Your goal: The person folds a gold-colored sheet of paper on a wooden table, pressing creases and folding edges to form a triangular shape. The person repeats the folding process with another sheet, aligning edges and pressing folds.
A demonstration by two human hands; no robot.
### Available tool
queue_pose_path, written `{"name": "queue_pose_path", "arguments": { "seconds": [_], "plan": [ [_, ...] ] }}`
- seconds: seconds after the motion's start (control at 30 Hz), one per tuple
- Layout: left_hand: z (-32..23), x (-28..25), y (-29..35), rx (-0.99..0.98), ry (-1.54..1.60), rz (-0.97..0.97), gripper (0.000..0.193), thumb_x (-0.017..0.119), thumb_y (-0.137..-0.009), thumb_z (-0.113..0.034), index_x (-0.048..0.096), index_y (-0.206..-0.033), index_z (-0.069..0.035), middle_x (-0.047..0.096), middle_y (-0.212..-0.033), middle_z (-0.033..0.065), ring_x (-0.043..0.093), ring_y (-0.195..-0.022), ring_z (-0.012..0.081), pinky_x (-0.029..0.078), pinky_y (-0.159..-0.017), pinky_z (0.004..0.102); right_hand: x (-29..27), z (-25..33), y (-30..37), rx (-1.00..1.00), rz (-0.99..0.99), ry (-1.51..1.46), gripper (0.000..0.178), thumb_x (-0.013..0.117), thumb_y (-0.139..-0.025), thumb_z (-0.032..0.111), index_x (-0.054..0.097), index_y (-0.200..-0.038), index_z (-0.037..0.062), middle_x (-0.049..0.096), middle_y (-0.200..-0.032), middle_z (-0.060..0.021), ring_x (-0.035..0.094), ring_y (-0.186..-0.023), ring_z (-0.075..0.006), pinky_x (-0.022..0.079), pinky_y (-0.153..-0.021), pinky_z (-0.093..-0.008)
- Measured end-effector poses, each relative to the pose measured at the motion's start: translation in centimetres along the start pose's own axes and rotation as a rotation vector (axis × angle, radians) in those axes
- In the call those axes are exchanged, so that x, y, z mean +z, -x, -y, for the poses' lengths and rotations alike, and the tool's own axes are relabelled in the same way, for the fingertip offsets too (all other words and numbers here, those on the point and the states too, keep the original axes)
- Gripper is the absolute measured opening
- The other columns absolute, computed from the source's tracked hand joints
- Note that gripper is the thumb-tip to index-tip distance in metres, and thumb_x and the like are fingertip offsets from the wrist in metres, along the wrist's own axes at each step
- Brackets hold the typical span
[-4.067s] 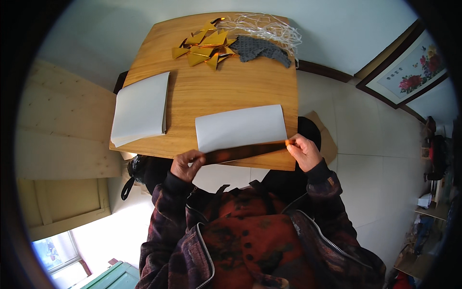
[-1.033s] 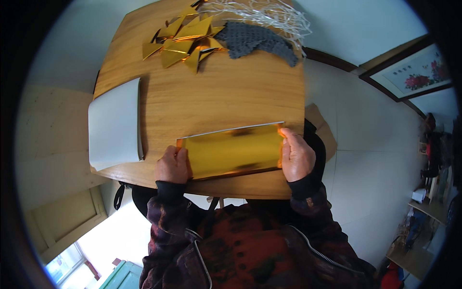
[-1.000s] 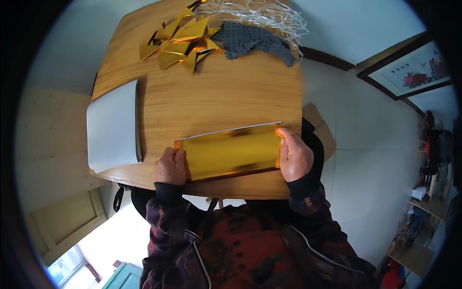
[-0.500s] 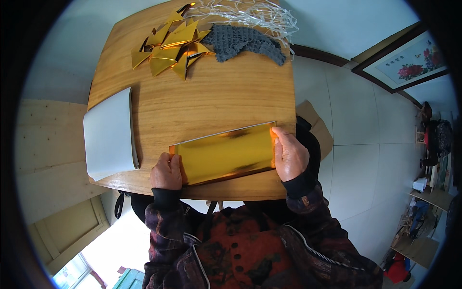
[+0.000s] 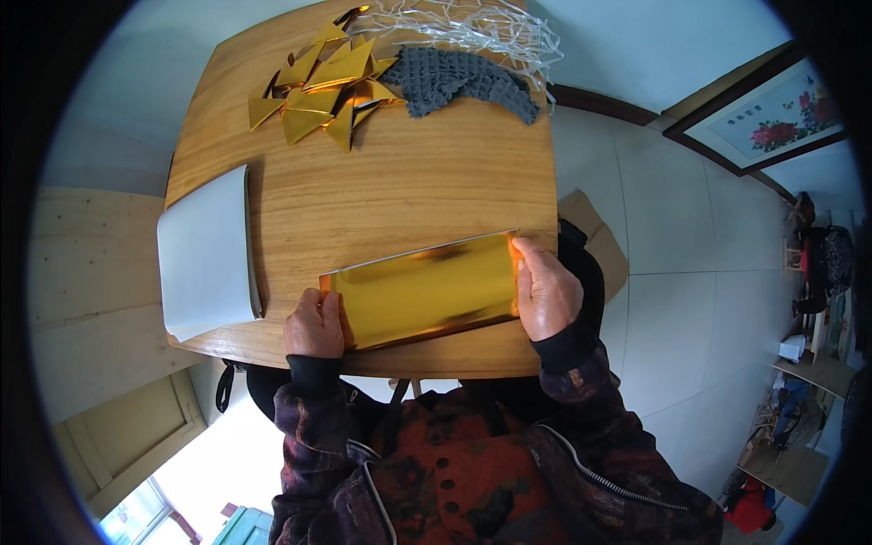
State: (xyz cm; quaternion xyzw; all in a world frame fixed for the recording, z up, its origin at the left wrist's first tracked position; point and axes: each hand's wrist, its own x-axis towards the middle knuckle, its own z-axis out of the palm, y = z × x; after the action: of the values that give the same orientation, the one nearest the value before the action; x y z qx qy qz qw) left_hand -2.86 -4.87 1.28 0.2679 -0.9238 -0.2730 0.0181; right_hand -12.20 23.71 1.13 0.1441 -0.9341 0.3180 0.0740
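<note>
A folded sheet of shiny gold foil paper [image 5: 425,289] lies between my hands by the near edge of the table, a thin white line along its far edge. My left hand [image 5: 314,324] pinches its left end, thumb on top. At the other end, my right hand [image 5: 549,289] grips the right edge, its thumb near the far corner. The fingers under the paper are hidden. Folded gold paper pieces [image 5: 331,86] with pointed corners sit in a pile at the far left of the table.
On the wooden table [image 5: 391,191], a stack of white sheets [image 5: 209,259] lies at the left edge. A crumpled grey textured cloth [image 5: 459,82] and a clear stringy net [image 5: 472,27] are at the far side. Brown cardboard [image 5: 599,241] rests beyond the right edge.
</note>
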Motion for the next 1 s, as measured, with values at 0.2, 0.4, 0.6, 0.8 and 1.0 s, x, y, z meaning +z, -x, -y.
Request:
{"name": "queue_pose_path", "arguments": {
  "seconds": [0.2,0.4,0.6,0.8,1.0],
  "plan": [
    [0.10,0.15,0.02,0.035,-0.006,-0.028,0.028,0.059,-0.094,-0.026,0.057,-0.080,-0.002,0.060,-0.066,0.0201,0.060,-0.061,0.0363,0.046,-0.054,0.0416,0.14,-0.11,0.08,0.005,-0.001,0.010,0.032,0.062,-0.086,0.006,0.063,-0.118,0.0122,0.068,-0.096,-0.0094,0.067,-0.079,-0.0300,0.055,-0.065,-0.0374],
    [-0.12,-0.09,0.04,-0.002,-0.021,0.001,0.028,0.058,-0.094,-0.031,0.058,-0.082,-0.006,0.063,-0.070,0.0205,0.062,-0.069,0.0422,0.048,-0.058,0.0473,0.04,-0.08,-0.03,0.007,0.005,0.002,0.031,0.061,-0.086,0.006,0.064,-0.117,0.0121,0.068,-0.095,-0.0095,0.067,-0.079,-0.0299,0.055,-0.065,-0.0375],
    [-0.11,-0.09,0.02,0.004,-0.026,-0.006,0.026,0.059,-0.093,-0.030,0.059,-0.083,-0.006,0.064,-0.072,0.0201,0.062,-0.070,0.0419,0.048,-0.060,0.0470,0.11,-0.08,-0.03,0.004,-0.008,0.018,0.030,0.062,-0.086,0.006,0.064,-0.116,0.0113,0.068,-0.094,-0.0099,0.067,-0.078,-0.0304,0.055,-0.065,-0.0380],
    [-0.11,0.16,0.06,-0.010,-0.038,-0.016,0.027,0.058,-0.092,-0.032,0.060,-0.085,-0.007,0.064,-0.072,0.0212,0.062,-0.072,0.0428,0.048,-0.062,0.0494,0.14,-0.13,-0.05,-0.006,-0.006,0.014,0.030,0.061,-0.086,0.005,0.064,-0.115,0.0105,0.068,-0.095,-0.0111,0.067,-0.079,-0.0318,0.055,-0.067,-0.0390],
    [-0.29,0.20,0.09,-0.014,-0.017,-0.017,0.027,0.058,-0.092,-0.033,0.060,-0.084,-0.008,0.064,-0.073,0.0221,0.062,-0.072,0.0441,0.048,-0.063,0.0516,-0.15,0.17,-0.27,-0.052,0.000,0.011,0.029,0.058,-0.088,0.002,0.061,-0.117,0.0079,0.068,-0.097,-0.0136,0.067,-0.085,-0.0330,0.055,-0.071,-0.0389]
  ]
}}
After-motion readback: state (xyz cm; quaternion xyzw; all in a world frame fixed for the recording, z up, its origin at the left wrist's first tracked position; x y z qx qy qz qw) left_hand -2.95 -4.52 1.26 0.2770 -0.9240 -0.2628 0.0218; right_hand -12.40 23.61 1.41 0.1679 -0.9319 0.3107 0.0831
